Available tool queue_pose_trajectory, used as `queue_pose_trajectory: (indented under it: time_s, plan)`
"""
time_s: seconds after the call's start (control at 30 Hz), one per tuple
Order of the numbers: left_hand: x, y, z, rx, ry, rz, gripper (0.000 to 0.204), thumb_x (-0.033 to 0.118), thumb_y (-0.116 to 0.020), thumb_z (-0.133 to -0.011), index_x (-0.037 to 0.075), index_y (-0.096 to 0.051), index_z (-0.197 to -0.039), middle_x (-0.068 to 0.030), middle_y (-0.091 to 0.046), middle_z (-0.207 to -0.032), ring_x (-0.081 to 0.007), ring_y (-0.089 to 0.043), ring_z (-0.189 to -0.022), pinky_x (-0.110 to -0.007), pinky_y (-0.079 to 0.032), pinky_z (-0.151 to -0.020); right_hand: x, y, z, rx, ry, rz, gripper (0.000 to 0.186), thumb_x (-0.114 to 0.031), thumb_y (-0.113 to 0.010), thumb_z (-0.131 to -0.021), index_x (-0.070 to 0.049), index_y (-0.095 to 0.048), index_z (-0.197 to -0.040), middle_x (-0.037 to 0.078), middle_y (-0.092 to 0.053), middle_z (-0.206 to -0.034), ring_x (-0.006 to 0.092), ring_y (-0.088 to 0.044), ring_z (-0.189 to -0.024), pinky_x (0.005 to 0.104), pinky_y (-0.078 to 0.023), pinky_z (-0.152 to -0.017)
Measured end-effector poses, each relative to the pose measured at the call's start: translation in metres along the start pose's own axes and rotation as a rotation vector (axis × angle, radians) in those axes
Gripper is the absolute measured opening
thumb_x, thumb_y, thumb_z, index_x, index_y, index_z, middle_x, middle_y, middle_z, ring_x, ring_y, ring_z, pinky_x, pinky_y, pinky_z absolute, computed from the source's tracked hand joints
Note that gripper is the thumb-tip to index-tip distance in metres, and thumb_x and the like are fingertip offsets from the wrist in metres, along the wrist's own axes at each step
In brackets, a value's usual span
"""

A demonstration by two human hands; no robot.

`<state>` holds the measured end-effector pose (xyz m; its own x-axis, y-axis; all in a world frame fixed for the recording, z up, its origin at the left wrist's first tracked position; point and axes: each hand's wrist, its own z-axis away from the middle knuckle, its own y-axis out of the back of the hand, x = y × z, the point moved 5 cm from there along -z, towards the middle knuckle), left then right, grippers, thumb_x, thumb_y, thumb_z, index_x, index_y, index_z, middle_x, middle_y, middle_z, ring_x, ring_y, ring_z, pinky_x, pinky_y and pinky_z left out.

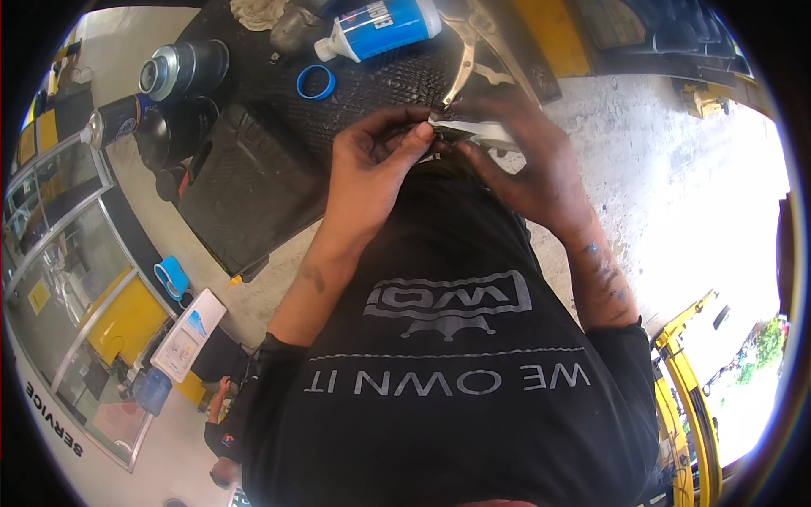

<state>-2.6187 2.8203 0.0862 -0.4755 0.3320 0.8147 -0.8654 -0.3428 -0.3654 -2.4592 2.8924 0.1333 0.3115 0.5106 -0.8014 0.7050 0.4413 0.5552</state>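
Observation:
Close in front of my chest, both hands work at a thin, flat piece, whitish with a dark side (483,132); its exact kind is not clear. My left hand (376,160) is closed, pinching the left end of it between thumb and fingertips. My right hand (532,152), smudged dark and a little blurred, curls round the other end with the thumb below. Beyond the hands, on a black textured surface (384,95), lie a blue-and-white plastic bottle (384,29), a blue ring (316,82) and metal locking pliers (470,59).
A black plastic case (245,182) lies left of my left hand. Near it are a silver metal cylinder (186,69), a spray can (114,120) and a crumpled pale rag (258,12). A person (221,431) is farther off at lower left; a yellow metal frame (676,380) stands at right.

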Motion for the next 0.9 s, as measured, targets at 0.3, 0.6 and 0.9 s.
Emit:
queue_pose_trajectory:
  time_s: [0.3,0.6,0.9]
  plan:
    - [0.004,-0.001,0.002,-0.024,-0.060,-0.039,0.025,0.004,-0.064,-0.093,-0.009,-0.060,-0.113,-0.0139,-0.068,-0.102,-0.0186,-0.068,-0.090,-0.031,-0.057,-0.085,0.003,-0.007,-0.001,0.160,-0.104,-0.084,0.014,-0.006,-0.076,-0.081,-0.001,-0.067,-0.090,0.011,-0.067,-0.084,0.0270,-0.067,-0.078,0.0358,-0.052,-0.068]
    - [0.005,-0.001,0.006,-0.055,0.003,0.002,0.025,0.004,-0.063,-0.093,-0.008,-0.061,-0.115,-0.0146,-0.068,-0.105,-0.0203,-0.069,-0.092,-0.034,-0.057,-0.089,-0.002,-0.007,-0.003,0.138,-0.069,-0.075,0.014,-0.005,-0.076,-0.080,-0.002,-0.068,-0.091,0.010,-0.068,-0.086,0.0255,-0.067,-0.080,0.0346,-0.052,-0.069]
    - [0.004,-0.006,0.005,-0.048,-0.036,-0.001,0.030,0.002,-0.067,-0.090,-0.010,-0.061,-0.117,-0.0144,-0.070,-0.102,-0.0171,-0.069,-0.091,-0.026,-0.055,-0.084,0.001,-0.011,0.001,0.117,-0.072,-0.065,0.018,-0.007,-0.075,-0.081,-0.002,-0.067,-0.097,0.011,-0.067,-0.091,0.0284,-0.067,-0.081,0.0360,-0.053,-0.071]
